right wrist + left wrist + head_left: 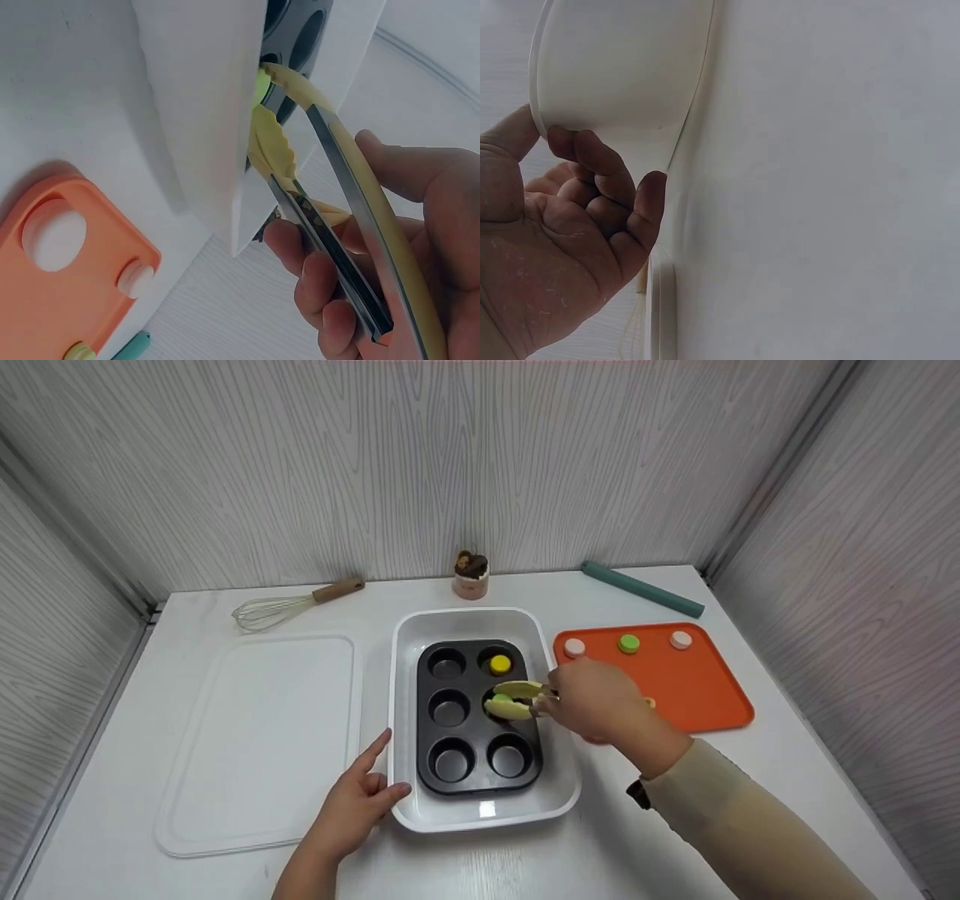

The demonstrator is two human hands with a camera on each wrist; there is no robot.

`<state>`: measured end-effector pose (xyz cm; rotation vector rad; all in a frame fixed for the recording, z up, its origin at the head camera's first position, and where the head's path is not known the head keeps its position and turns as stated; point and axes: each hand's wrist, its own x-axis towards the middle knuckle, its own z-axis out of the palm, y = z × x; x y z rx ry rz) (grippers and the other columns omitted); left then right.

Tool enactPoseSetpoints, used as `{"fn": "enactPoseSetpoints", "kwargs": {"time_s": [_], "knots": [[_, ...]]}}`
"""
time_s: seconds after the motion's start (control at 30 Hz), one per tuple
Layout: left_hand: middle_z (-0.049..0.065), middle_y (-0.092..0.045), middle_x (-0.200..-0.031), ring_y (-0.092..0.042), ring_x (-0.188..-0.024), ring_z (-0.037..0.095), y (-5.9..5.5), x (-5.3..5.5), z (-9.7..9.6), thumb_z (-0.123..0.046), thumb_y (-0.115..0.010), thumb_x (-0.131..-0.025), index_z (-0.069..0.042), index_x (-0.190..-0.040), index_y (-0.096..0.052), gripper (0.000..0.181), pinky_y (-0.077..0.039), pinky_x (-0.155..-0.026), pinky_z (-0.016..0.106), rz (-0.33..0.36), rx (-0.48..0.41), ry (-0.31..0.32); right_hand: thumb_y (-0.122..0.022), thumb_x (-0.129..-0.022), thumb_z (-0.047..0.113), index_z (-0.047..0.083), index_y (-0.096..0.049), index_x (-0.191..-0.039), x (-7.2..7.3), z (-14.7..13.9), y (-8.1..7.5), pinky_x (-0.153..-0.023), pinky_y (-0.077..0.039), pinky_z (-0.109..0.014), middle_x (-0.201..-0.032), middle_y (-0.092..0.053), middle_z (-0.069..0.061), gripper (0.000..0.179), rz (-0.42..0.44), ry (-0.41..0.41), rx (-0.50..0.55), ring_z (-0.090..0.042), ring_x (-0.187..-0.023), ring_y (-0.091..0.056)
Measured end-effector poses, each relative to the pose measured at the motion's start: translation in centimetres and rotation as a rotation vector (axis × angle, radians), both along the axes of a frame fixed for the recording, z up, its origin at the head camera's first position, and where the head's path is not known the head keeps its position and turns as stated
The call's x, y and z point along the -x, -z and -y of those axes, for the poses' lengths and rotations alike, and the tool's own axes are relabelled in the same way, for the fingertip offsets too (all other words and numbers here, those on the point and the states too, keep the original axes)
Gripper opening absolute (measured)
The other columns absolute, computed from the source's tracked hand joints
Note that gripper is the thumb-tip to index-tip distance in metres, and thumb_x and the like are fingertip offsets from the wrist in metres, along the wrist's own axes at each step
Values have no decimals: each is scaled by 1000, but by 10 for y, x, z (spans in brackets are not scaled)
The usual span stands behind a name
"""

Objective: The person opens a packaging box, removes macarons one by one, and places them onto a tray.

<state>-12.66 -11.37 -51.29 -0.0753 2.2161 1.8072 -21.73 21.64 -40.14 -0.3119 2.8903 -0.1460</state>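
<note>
My right hand (pixel 596 697) grips a pair of tongs (pixel 337 165) with yellow scalloped tips and metal arms. The tong tips reach into the middle right cup of a dark muffin pan (pixel 480 787), around a small green round piece (pixel 502 700). A yellow round piece (pixel 500 664) sits in the top right cup; the left cups and bottom right cup are bare. The pan lies inside a white tub (pixel 400 720). On the tub's left side, my left hand (pixel 352 810) holds the rim, thumb over the edge and fingertips against the outer wall (pixel 622 75).
Right of the tub lies an orange tray (pixel 697 690) with white, pinkish and green round pieces (pixel 628 644). A clear lid (pixel 262 742) lies left. Along the back are a whisk (pixel 300 604), a small dessert cup (pixel 471 576) and a teal rod (pixel 645 589).
</note>
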Motion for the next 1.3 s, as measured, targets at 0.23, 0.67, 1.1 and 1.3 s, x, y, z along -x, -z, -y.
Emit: {"fn": "enactPoseSetpoints", "kwargs": {"time_s": [0.23, 0.67, 1.1, 1.3], "knots": [[1, -52, -66, -41, -56, 10, -1, -1, 1, -7, -80, -95, -14, -169, -30, 90, -38, -53, 23, -18, 13, 5, -77, -97, 46, 14, -76, -99, -4, -8, -17, -60, -50, -37, -78, -65, 2, 31, 11, 35, 11, -21, -72, -61], [2, -55, -67, -42, -57, 10, -3, 0, -1, -7, -80, -94, -16, -169, -30, 90, -40, -54, 23, -8, 44, 0, -75, -100, 41, 6, -78, -116, -13, -57, -47, -60, -50, -36, -95, -73, -6, 39, -125, 79, 89, -23, -74, -62], [3, -55, -67, -41, -56, 10, -1, 0, -1, -6, -80, -94, -16, -169, -30, 90, -39, -53, 23, -19, 28, 2, -74, -99, 39, 4, -76, -109, -17, -134, -41, -59, -46, -40, -78, -65, -4, 36, -135, 115, 47, -24, -67, -58], [3, -57, -68, -43, -57, 11, -2, -1, -2, -7, -80, -94, -17, -169, -31, 89, -40, -54, 23, -15, 42, -9, -72, -100, 37, 9, -63, -79, -24, -165, -32, -57, -37, -36, -67, -49, 0, 36, -95, 147, 77, -21, -63, -50]]}}
